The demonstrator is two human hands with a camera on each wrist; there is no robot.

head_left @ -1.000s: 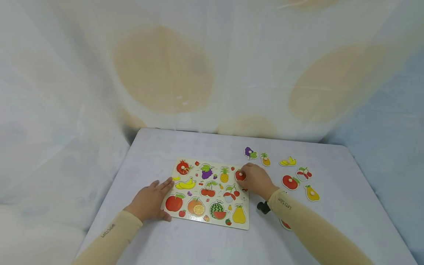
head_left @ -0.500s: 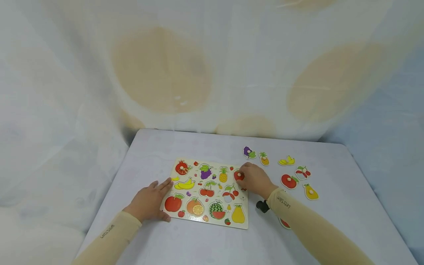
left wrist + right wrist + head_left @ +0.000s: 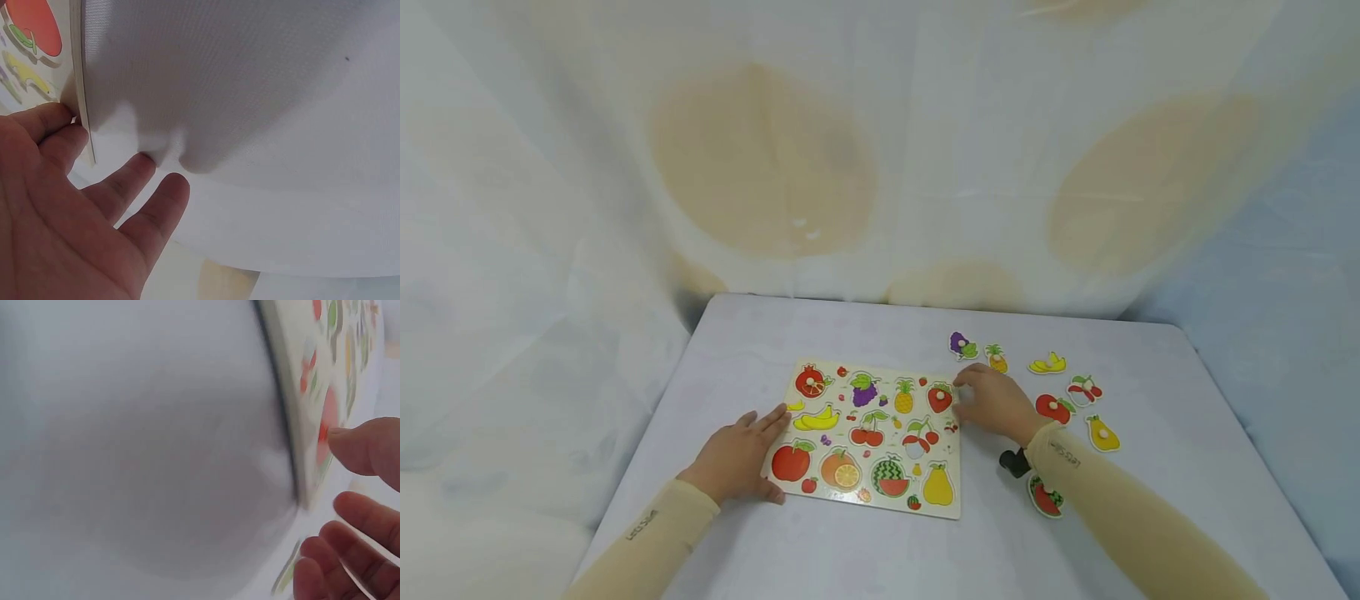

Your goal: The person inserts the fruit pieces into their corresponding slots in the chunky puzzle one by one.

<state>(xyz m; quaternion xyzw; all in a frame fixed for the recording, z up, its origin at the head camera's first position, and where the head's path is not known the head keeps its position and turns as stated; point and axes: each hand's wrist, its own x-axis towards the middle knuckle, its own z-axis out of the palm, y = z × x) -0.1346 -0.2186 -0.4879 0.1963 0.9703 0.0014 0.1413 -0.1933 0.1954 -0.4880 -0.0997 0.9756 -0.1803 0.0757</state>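
Pale tabletop | left hand spread on fruit board at its left edge | right hand just eases off, thumb and fingers apart, empty | strawberry piece, now uncovered in the far right corner, looks seated, though the wrist view blurs

Left hand: we see two fingertips at board edge
Board: red fruit, yellow fruit
Tabletop: pale, shadowed

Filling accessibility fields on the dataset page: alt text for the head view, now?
A person's left hand rests on the left edge of a fruit puzzle board, the right hand beside the strawberry piece near its far right corner. Around the right arm, loose fruit pieces lie on the pale table.
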